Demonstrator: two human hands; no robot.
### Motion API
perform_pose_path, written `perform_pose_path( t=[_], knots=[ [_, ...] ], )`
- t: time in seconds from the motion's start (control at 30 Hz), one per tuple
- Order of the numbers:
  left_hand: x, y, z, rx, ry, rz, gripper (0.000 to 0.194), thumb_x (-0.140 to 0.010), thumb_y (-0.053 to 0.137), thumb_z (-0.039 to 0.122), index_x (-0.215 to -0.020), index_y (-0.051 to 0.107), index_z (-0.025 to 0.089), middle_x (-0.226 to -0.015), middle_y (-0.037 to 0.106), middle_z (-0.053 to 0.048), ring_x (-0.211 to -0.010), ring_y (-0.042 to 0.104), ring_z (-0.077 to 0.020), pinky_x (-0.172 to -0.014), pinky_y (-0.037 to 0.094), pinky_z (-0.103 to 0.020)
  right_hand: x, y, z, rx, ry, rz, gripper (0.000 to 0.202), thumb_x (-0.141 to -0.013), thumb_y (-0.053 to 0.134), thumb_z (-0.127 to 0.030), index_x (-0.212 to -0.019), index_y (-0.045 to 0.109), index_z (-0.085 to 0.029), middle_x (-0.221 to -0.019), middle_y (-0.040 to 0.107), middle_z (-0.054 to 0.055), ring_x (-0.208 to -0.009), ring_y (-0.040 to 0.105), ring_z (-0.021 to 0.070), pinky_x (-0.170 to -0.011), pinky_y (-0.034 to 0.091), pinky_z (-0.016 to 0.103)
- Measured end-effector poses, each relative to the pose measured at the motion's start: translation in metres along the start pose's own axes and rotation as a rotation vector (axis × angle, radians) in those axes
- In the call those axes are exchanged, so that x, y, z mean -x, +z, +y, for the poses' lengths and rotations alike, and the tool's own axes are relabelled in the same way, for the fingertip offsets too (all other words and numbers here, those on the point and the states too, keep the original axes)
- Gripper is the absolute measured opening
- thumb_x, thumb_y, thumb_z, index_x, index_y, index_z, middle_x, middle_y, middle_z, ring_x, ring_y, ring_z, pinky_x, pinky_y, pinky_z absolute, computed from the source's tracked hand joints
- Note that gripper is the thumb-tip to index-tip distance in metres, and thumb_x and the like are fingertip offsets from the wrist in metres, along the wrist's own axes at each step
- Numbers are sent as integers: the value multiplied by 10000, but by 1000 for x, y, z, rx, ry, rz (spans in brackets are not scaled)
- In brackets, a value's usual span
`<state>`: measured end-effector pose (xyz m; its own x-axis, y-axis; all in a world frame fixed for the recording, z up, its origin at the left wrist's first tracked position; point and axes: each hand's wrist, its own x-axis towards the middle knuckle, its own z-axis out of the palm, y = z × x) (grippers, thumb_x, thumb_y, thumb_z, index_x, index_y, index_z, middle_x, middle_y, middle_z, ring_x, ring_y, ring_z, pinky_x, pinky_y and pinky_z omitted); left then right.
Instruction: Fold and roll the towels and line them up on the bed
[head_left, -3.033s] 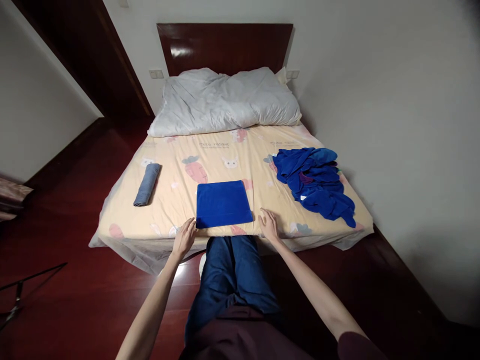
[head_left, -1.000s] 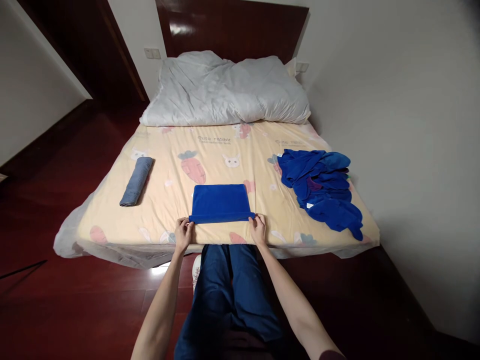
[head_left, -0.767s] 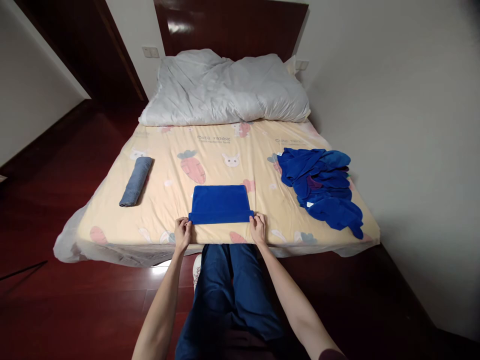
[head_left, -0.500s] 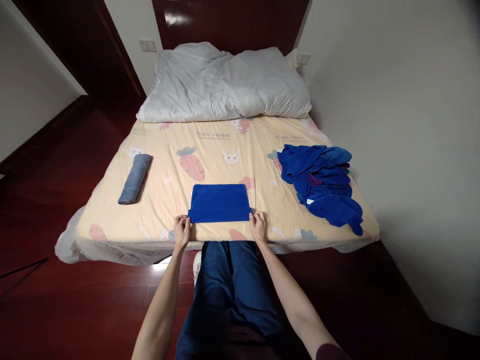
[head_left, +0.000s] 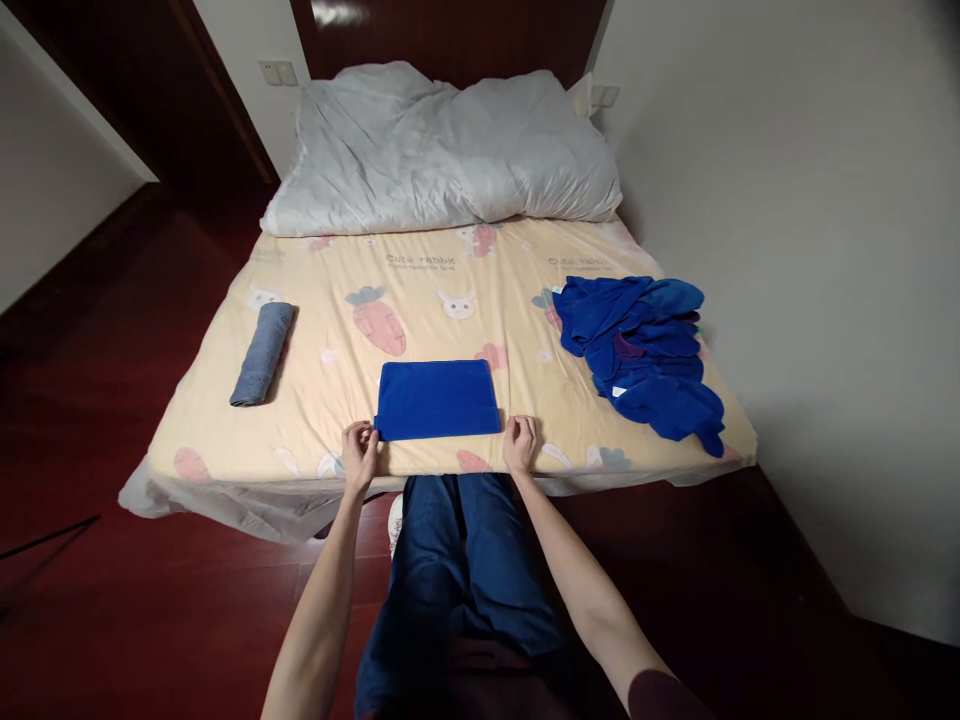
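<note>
A blue towel (head_left: pixel 437 395) lies flat near the front edge of the bed, with a narrow band folded over along its near side. At its near left corner, my left hand (head_left: pixel 360 455) has curled fingers, with the fingertips pinching the corner of the cloth. Just off the near right corner, my right hand (head_left: pixel 520 445) rests with its fingers curled in, a small gap between it and the towel. Nothing shows in that hand.
A rolled grey-blue towel (head_left: pixel 262 355) lies on the left of the yellow rabbit-print bedsheet (head_left: pixel 315 390). On the right sits a heap of blue cloths (head_left: pixel 637 350). A pale quilt (head_left: pixel 450 150) fills the headboard end, and a wall (head_left: pixel 825 300) stands to the right.
My right hand has let go of the towel's right corner and shifted slightly outward. The left hand stays at the left corner. The view has tilted slightly.
</note>
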<state>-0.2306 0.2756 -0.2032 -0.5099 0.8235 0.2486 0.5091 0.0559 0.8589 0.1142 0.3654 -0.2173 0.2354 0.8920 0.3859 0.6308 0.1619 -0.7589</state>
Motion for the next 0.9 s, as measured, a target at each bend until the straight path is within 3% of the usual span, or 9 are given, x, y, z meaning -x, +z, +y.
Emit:
perform_pose_path(
  t=[0.1, 0.23, 0.37, 0.53, 0.67, 0.77, 0.9],
  knots=[
    [1, -1, 1, 73, 31, -33, 423, -947, 580, 470, -1284, 565, 215, -1384, 506, -134, -1345, 514, -259, -1125, 484, -448, 0, 1, -1, 22, -27, 59, 344, -1045, 340, -360, -979, 640, -205, -1000, 641, 132, -1012, 594, 258, -962, 487, 413],
    [3, -1, 6, 92, 17, -82, 452, -995, 493, 466, -1374, 544, 226, -1505, 418, -142, -1438, 437, -270, -1133, 489, -438, 1, 3, -1, 43, -53, 53, 366, -1048, 322, -322, -1099, 658, -186, -1127, 648, 157, -1108, 583, 269, -1033, 454, 449],
    [3, -5, 7, -38, 84, -185, 451, -1003, 476, 470, -1380, 579, 244, -1562, 369, -128, -1468, 395, -289, -1195, 420, -478, 7, -1, -2, 141, -130, -120, 395, -1036, 347, -270, -1290, 637, -188, -1350, 615, 162, -1288, 528, 296, -1112, 377, 500],
    [-7, -12, 4, -272, 355, -406, 563, -951, 592, 454, -1473, 504, 262, -1672, 224, -106, -1546, 229, -345, -1251, 282, -582, 10, -13, -11, 279, -405, -362, 506, -986, 484, -253, -1491, 503, -250, -1575, 469, 81, -1467, 384, 297, -1199, 288, 517],
    [-17, -8, 3, -345, 477, -408, 576, -925, 624, 384, -1475, 498, 273, -1616, 378, -97, -1510, 306, -342, -1229, 302, -597, 4, -15, -15, 282, -515, -421, 624, -923, 543, -214, -1539, 442, -209, -1586, 461, 68, -1461, 396, 278, -1219, 286, 489],
    [-20, 0, 2, -301, 438, -345, 521, -924, 587, 312, -1440, 534, 275, -1517, 513, -88, -1432, 430, -315, -1200, 357, -567, 0, -12, -15, 292, -473, -410, 634, -904, 511, -161, -1535, 450, -195, -1543, 517, 69, -1418, 454, 260, -1185, 335, 459],
    [-22, 4, 2, -220, 383, -298, 464, -922, 560, 267, -1385, 587, 274, -1447, 581, -71, -1359, 501, -282, -1181, 389, -520, -1, -8, -12, 287, -405, -385, 627, -896, 478, -114, -1518, 471, -192, -1517, 546, 76, -1380, 495, 241, -1137, 373, 432]
  ],
)
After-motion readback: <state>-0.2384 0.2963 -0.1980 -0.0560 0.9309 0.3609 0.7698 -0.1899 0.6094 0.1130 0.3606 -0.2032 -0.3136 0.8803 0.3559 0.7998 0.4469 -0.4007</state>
